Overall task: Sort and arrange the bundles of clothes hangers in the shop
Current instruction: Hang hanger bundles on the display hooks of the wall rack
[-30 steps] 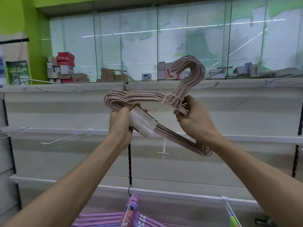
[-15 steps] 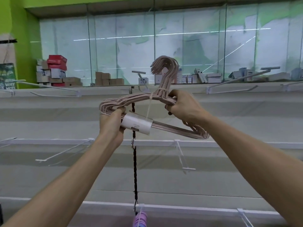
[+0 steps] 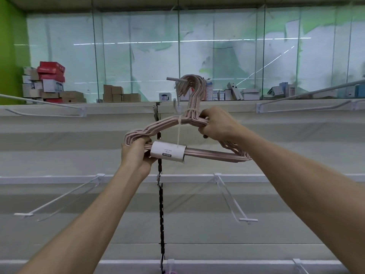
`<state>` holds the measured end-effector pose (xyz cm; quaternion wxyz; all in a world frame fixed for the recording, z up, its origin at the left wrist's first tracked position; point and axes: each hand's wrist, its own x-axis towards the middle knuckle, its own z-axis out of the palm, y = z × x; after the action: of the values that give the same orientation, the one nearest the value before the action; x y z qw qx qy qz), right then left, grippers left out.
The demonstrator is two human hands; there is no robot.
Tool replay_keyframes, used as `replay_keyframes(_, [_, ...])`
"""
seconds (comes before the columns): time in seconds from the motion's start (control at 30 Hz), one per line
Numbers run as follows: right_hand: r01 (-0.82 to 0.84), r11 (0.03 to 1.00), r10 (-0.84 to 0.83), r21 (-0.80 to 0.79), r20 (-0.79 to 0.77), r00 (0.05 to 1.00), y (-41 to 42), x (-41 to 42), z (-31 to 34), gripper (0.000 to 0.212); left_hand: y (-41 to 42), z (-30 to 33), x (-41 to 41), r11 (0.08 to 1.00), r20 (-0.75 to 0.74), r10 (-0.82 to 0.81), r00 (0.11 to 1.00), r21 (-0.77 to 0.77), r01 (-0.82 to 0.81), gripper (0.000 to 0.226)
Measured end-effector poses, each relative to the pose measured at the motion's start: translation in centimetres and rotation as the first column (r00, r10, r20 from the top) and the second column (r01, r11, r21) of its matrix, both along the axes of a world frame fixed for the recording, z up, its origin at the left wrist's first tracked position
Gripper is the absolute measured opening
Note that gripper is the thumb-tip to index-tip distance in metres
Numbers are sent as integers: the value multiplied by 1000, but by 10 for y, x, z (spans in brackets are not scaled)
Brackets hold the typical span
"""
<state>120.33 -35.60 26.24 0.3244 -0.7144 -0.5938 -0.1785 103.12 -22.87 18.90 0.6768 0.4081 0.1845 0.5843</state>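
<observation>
Hanging a pink hanger bundle (image 3: 185, 135) onto the top peg (image 3: 174, 79).

Left hand (image 3: 137, 153) curled round the bundle's lower left corner, beside the white paper sleeve (image 3: 167, 154); right hand (image 3: 216, 123) gripping the shoulder just under the hook necks, the two hands apart with the bundle stretched between them. Hooks raised above both hands, right at the peg's tip, probably not yet seated. Best done by keeping the hooks level and together, sliding them along the peg toward the wall, letting go only once the weight sits. Small dark tag and faint print on the sleeve, too blurred to read; no brand legible.
</observation>
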Motion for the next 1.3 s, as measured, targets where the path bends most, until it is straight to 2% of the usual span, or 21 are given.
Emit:
replay_keyframes(0.3, [22,999,-21,-47,33,999,43,1,8,25,45,-4,10,999,30,-31,999,-39,32,23])
replay_keyframes(0.6, [67,990,-52,-126,122,991,82,15,-13,17,77,-25,23,995,4,-34,999,-91,35,40])
replay_keyframes(0.8, [131,979,-100,-155,190,977,98,27,-13,16,85,-36,44,982,28,-92,995,-163,95,36])
replay_keyframes(0.97, [177,978,-145,-115,239,960,102,34,-22,24,90,-53,54,981,-20,-114,993,-158,109,19])
replay_keyframes(1.1, [200,976,-174,-83,252,952,104,35,-29,27,94,-55,45,998,-175,-13,984,-66,2,37])
replay_keyframes(1.23, [201,969,-170,-145,204,964,104,29,-30,27,94,-48,28,993,-288,115,951,3,-119,63])
replay_keyframes(1.3, [195,965,-164,-174,175,971,100,28,-29,33,91,-46,21,955,-403,296,866,145,-259,88])
